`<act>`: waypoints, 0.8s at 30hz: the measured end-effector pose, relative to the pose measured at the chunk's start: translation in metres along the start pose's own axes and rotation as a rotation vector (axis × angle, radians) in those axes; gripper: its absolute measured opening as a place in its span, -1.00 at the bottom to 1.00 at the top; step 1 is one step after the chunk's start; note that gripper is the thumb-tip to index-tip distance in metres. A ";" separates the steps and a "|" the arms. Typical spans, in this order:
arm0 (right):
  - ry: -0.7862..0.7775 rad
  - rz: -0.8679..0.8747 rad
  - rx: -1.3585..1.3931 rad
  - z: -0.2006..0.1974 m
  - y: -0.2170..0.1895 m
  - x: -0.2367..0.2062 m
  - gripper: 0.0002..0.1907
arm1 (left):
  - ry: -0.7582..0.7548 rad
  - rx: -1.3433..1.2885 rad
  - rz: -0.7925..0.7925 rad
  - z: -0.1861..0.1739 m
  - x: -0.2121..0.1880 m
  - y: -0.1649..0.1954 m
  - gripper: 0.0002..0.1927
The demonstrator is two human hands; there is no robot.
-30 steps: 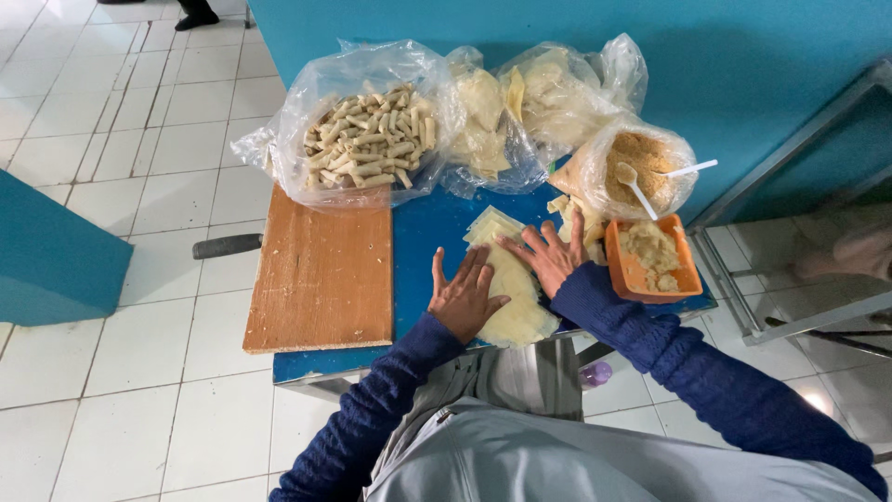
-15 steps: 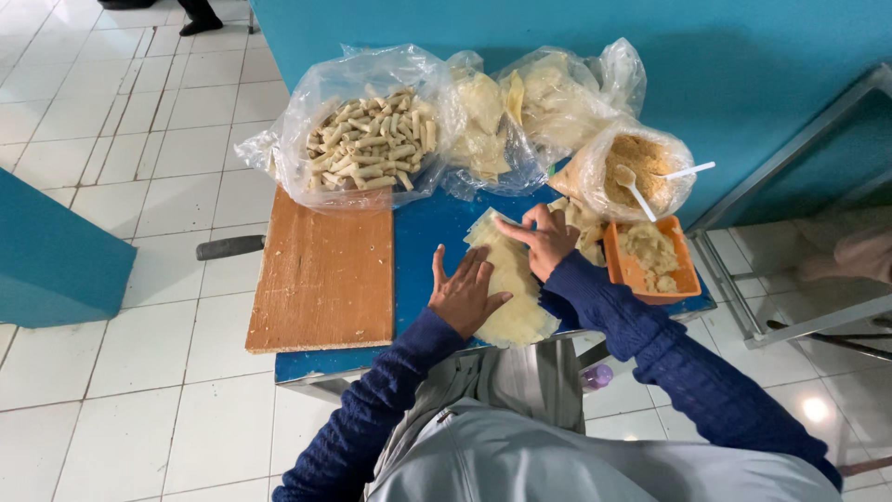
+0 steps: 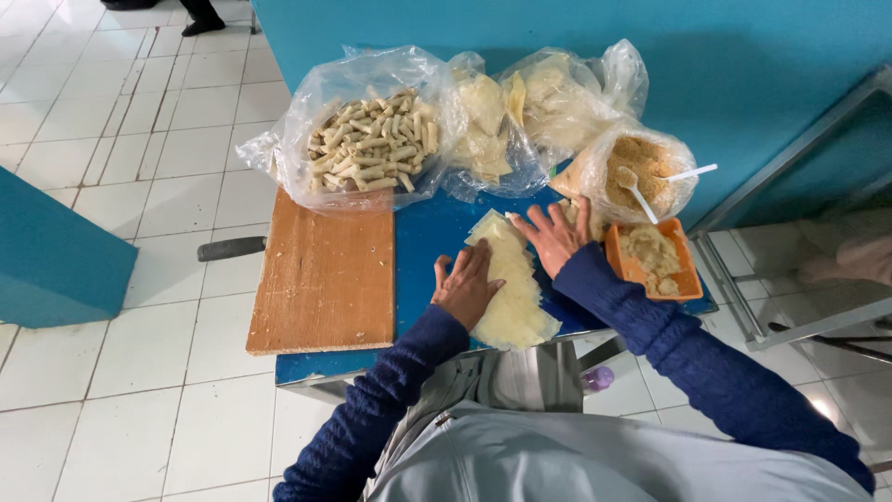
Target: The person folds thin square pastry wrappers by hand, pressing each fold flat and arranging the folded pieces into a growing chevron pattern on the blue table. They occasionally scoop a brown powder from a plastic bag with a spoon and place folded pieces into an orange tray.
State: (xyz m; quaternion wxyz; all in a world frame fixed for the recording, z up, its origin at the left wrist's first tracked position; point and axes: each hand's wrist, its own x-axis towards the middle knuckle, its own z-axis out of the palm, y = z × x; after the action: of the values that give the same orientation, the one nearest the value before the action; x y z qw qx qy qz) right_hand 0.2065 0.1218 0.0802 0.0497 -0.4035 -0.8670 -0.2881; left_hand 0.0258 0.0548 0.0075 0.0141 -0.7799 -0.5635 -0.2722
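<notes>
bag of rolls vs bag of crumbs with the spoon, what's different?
The bag of rolled pieces is the larger one, at the table's back left above the wooden board; the bag of crumbs is smaller, at the right behind the orange tray. The first holds pale finger-shaped rolls; the second holds brownish crumbs. A white spoon stands in the crumbs; the rolls have no utensil. Both are clear plastic, open at the top.

Pale, thin wrappers (image 3: 509,288) look soft and matt, faintly translucent. The board (image 3: 325,274) is bare, rough wood, the table (image 3: 432,237) smooth painted blue with a slight sheen. Bags (image 3: 372,130) are glossy, crinkled clear plastic. The tub (image 3: 650,270) is smooth orange plastic, the spoon (image 3: 636,191) white plastic, sleeves (image 3: 650,335) knitted navy cloth
</notes>
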 end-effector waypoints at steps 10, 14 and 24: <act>-0.079 -0.077 0.040 0.007 -0.006 -0.010 -0.24 | 0.032 0.054 -0.012 -0.003 0.001 0.001 -0.34; -0.074 -0.053 0.078 0.002 -0.008 0.003 -0.17 | 0.070 0.081 0.001 -0.002 0.003 -0.001 -0.37; -0.116 -0.023 0.073 -0.016 -0.006 0.031 -0.10 | 0.036 0.097 -0.009 -0.007 0.013 0.001 -0.38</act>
State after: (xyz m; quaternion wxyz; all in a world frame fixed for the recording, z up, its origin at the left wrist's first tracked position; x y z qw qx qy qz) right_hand 0.1786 0.1308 0.1004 0.0109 -0.4075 -0.8829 -0.2329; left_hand 0.0267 0.0632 0.0192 0.0607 -0.7706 -0.5794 -0.2584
